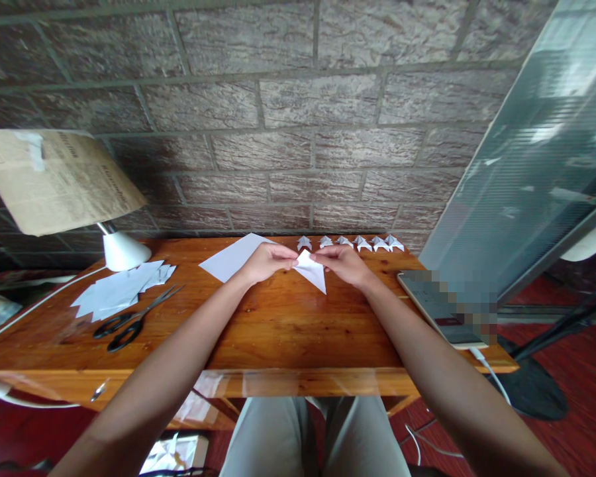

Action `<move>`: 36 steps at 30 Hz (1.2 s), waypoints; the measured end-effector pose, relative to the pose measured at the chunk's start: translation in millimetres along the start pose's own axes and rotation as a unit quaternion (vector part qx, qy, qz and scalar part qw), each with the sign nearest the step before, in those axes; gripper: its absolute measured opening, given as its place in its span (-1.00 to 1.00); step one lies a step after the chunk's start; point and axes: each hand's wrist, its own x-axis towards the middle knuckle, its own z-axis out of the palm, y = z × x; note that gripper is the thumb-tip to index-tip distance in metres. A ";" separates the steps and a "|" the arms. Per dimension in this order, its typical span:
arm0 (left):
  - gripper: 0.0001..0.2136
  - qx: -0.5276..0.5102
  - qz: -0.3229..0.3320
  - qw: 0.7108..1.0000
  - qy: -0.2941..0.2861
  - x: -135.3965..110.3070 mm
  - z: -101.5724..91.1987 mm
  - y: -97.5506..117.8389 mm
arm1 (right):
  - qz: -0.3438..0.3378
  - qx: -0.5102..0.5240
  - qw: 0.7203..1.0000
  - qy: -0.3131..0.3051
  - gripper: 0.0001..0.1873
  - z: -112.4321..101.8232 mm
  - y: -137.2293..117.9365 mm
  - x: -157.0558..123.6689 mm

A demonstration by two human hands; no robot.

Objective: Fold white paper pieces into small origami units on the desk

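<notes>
A small folded piece of white paper (312, 273) is held up over the middle of the wooden table, its long point hanging down to the right. My left hand (271, 260) pinches its upper left edge between thumb and fingers. My right hand (345, 262) grips the upper right edge the same way. Behind my left hand lies a larger white sheet (233, 257), flat on the table and partly covered by that hand. Just beyond my hands, several folded paper pieces (361, 243) stand in a row along the wall.
On the left, black-handled scissors (134, 319) lie beside a pile of cut papers (119, 289). A lamp (124, 252) with a brown paper shade stands behind them. A tablet (442, 308) with a white cable rests at the table's right end. Below left sits a box (198, 452) of paper pieces.
</notes>
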 end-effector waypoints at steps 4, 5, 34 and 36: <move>-0.68 -0.011 0.018 1.000 -0.002 0.4 0.9 -1.1 | -0.005 -0.012 1.000 0.000 -0.54 -1.1 1.2 0.2; -0.68 -0.014 0.020 1.000 0.000 0.3 1.3 -1.1 | -0.008 -0.014 1.000 0.001 -0.54 -1.3 1.8 0.4; -0.65 0.027 0.027 0.999 -0.021 -0.7 9.7 -2.3 | -0.007 -0.028 0.999 -0.038 -0.53 3.4 0.4 -2.1; -0.65 0.029 0.037 0.999 -0.019 -0.6 11.5 -3.0 | -0.003 -0.023 0.999 -0.043 -0.55 4.2 -0.3 -2.9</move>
